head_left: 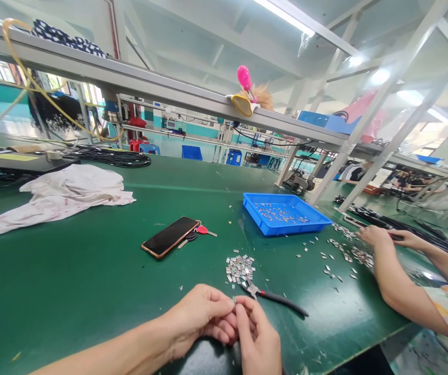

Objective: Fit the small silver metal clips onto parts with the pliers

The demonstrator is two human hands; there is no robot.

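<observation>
My left hand and my right hand meet at the near edge of the green table, fingers curled together in a pinch around a tiny metal piece held between their tips. Just beyond them lies a small heap of shiny metal pieces. Black-handled pliers rest on the table right of the heap, close to my right hand.
A phone with keys lies mid-table, and a blue tray of small parts stands further right. A crumpled white cloth lies at left. A co-worker's arms reach over scattered pieces at right. Black cables lie behind.
</observation>
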